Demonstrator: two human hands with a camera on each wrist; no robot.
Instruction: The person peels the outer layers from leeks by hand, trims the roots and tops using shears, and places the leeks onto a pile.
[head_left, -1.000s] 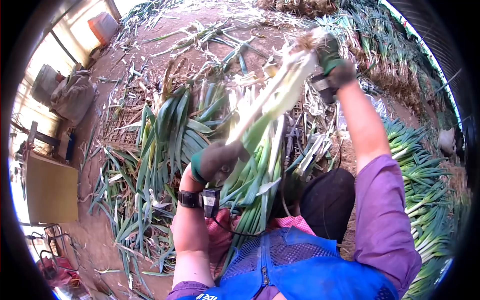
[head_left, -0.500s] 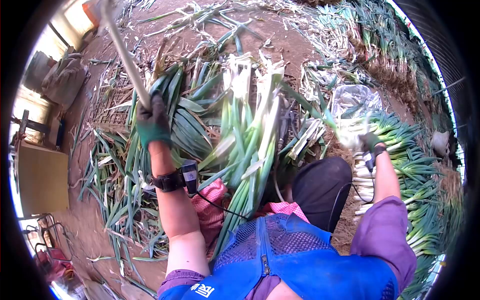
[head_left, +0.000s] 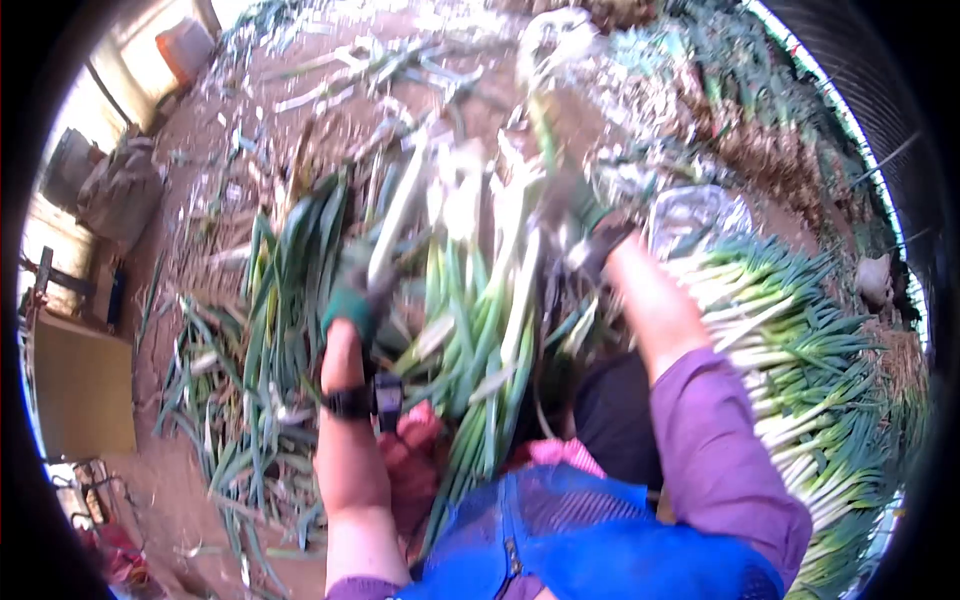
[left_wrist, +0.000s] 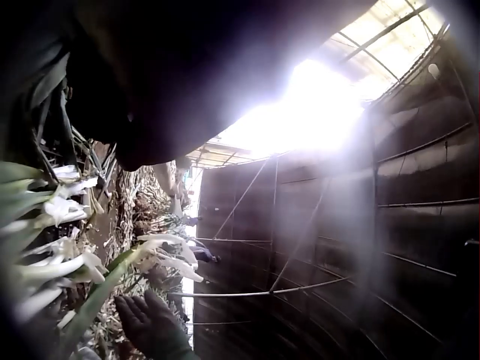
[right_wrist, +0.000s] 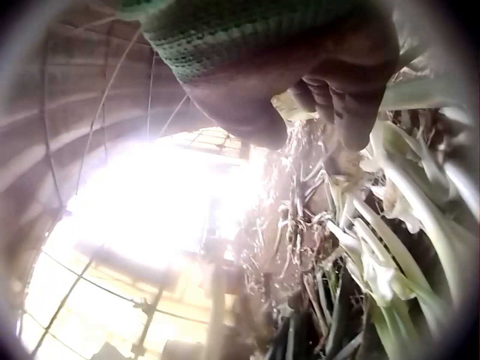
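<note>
Dark gloves with green cuffs cover both hands. My left hand [head_left: 355, 285] grips a green onion [head_left: 398, 210], its white stalk pointing up and away. My right hand [head_left: 575, 205] is reached forward, blurred. Beside its fingertips a loose onion leaf [head_left: 543, 125] stands in the air, green below with a torn white end on top; the left wrist view shows this leaf [left_wrist: 112, 281] next to the right hand [left_wrist: 154, 326], whose fingers look straight. Between the hands lies a bunch of green onions [head_left: 470, 330], white ends away from me.
Cleaned green onions [head_left: 790, 330] lie in a long row at right, below a silvery plastic sheet [head_left: 700, 220]. Stripped leaves [head_left: 240, 400] heap up at left. Unpeeled onions with roots [head_left: 730, 110] are stacked at far right. A yellowish box [head_left: 80, 385] stands at left.
My right hand has swung from the cleaned row at right to the front middle. My left hand has come down and rightward, still holding an onion stalk.
</note>
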